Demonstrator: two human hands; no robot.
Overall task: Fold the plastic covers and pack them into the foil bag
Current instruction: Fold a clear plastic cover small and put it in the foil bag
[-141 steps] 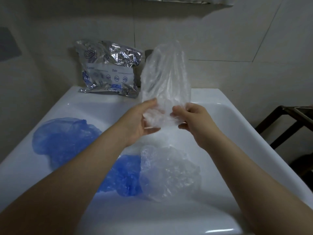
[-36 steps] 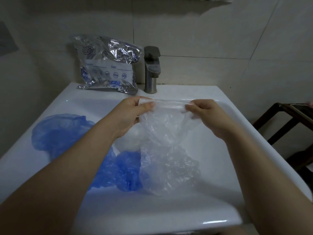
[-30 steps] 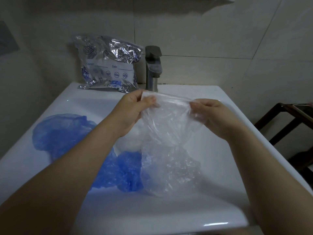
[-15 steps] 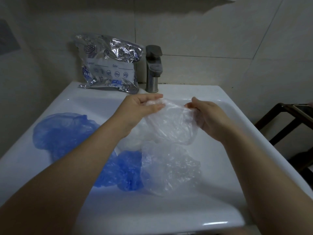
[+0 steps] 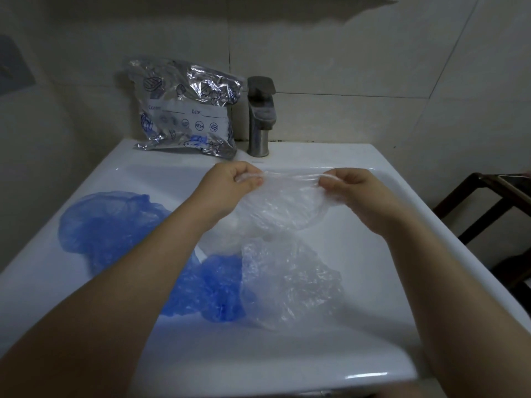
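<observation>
Left hand [image 5: 230, 186] and right hand [image 5: 352, 191] held out over the white ceramic sink [image 5: 370, 254], each pinching one end of a thin, clear, crinkled plastic cover [image 5: 283, 208]. Top edge stretched taut between the two grips; rest sagging below in a loose, rounded pouch. Fingertips of both hands curled in against the thumbs, partly buried in gathered film, so exact pinch hard to make out. Both forearms bare, reaching in from the lower corners and cut off by the frame.

Below the held cover, a second clear crumpled plastic cover [image 5: 290, 282] lying in the basin, overlapping a small bunched blue plastic cover [image 5: 209, 285]. Further left, a larger rounded blue plastic cover [image 5: 112, 222], partly hidden behind the left forearm.

At the back rim, a crinkled silver foil bag [image 5: 186, 110] with blue printing propped against the tiled wall, just beside a matte steel faucet [image 5: 260, 116]. At far right, a dark wooden frame [image 5: 488, 208], cut off.
</observation>
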